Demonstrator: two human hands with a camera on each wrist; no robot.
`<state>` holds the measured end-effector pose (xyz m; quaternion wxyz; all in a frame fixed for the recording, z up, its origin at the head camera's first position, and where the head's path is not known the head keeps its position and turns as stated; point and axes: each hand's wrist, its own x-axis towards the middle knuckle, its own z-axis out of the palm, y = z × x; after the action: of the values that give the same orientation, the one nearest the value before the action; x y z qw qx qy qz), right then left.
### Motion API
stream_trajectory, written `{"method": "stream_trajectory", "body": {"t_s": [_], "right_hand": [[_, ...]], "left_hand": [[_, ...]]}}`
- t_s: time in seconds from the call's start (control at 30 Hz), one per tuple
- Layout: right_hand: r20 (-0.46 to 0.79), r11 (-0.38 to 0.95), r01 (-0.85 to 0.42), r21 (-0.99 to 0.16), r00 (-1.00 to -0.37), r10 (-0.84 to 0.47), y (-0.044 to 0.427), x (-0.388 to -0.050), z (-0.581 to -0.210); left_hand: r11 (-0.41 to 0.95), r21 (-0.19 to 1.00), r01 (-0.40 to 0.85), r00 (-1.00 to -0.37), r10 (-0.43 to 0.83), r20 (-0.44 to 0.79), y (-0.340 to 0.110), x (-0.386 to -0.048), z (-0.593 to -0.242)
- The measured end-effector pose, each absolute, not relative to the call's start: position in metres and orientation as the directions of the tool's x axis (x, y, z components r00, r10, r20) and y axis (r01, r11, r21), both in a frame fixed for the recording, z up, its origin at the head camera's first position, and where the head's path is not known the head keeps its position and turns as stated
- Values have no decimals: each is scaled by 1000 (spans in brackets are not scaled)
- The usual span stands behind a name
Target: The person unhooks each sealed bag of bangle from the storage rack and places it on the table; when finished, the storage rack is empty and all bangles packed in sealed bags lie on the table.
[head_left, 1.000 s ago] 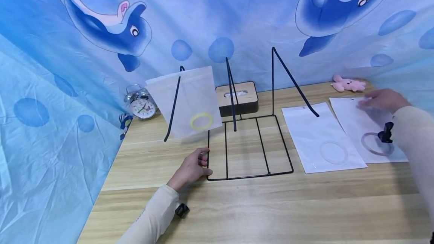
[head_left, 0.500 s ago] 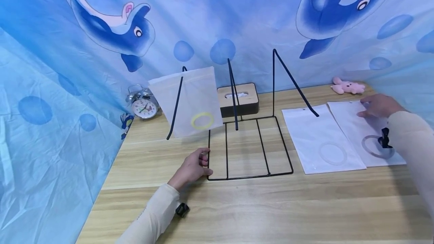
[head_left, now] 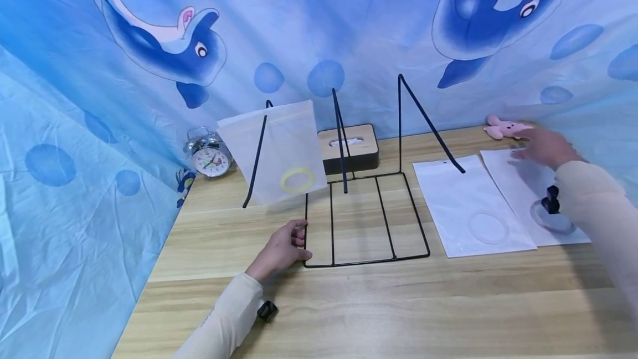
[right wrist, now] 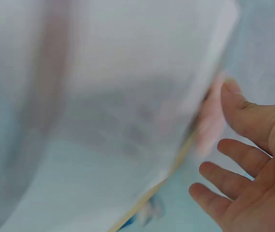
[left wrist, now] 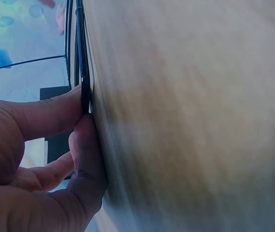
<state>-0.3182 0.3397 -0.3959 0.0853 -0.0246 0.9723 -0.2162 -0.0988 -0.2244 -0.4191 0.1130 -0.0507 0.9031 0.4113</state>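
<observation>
A black wire rack (head_left: 394, 259) with three upright arms stands on the wooden table. My left hand (head_left: 279, 249) pinches the left bar of its base; in the left wrist view the thumb and a finger meet at that black bar (left wrist: 84, 72). A white bag (head_left: 289, 143) showing a yellow ring hangs on the left arm. Two more white bags lie flat at the right: a nearer-middle bag (head_left: 463, 198) with a clear ring, and a far-right bag (head_left: 523, 190) with a greyish ring. Above the far-right bag's top edge hovers my right hand (head_left: 548, 148), fingers loosely spread, holding nothing.
A pink plush toy (head_left: 500, 127) lies just beyond my right hand. Behind the rack stands a tissue box (head_left: 351, 159). An alarm clock (head_left: 211, 160) sits at the back left. A blue dolphin-print curtain (head_left: 369, 26) closes off the back and left.
My right hand has shifted left and away from me, from the far-right bag's top edge toward the pink toy. The left hand keeps its grip on the rack.
</observation>
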Motion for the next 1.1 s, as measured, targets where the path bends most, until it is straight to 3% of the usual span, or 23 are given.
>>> {"method": "stream_trajectory", "body": {"t_s": [0.23, 0.4, 0.53, 0.67, 0.87, 1.1], "right_hand": [[-15, 793, -195, -577, -968, -249, 262, -313, -360], [110, 538, -314, -782, -920, -376, 196, -299, -337], [253, 365, -413, -834, -876, -410, 150, -288, -323], [324, 247, -432, -867, -867, -379, 118, -284, -315], [328, 53, -381, -923, -852, -408, 107, -294, -321], [320, -12, -345, -939, -856, -407, 120, -297, -327]], "left_hand": [[667, 721, -190, -968, -5, -251, -225, -98, -418], [674, 715, -184, -970, -8, -242, -225, -98, -414], [673, 717, -184, -971, -13, -237, -226, -98, -412], [669, 721, -180, -972, -10, -234, -226, -99, -412], [680, 719, -146, -975, 22, -219, -223, -100, -413], [697, 699, -159, -969, 24, -244, -220, -102, -412]]}}
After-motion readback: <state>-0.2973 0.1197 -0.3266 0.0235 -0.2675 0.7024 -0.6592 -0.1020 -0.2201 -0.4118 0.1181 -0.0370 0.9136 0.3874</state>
